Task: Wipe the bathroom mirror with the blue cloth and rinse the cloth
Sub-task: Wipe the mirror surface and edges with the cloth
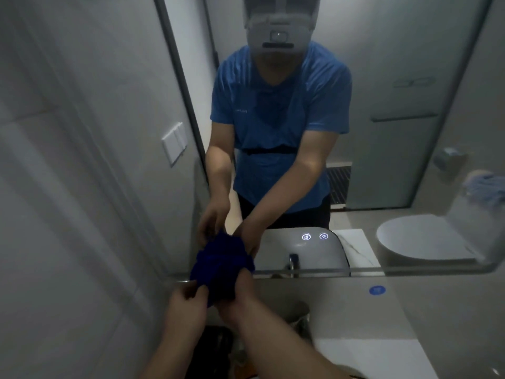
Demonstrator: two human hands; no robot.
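A bunched dark blue cloth (pixel 218 272) is held up against the lower left corner of the bathroom mirror (pixel 382 77). My left hand (pixel 185 302) pinches its lower left edge. Gripping it from the right and below is my right hand (pixel 240 294). The mirror shows a person in a blue shirt holding the same cloth with both hands. The cloth covers the mirror's bottom edge at that corner.
A white switch plate (pixel 174 143) is on the left wall beside the mirror. Two lit touch icons (pixel 314 236) glow low on the mirror. A tap (pixel 303 321) and white counter (pixel 377 356) lie below. A round blue sticker (pixel 377 290) sits on the wall under the mirror.
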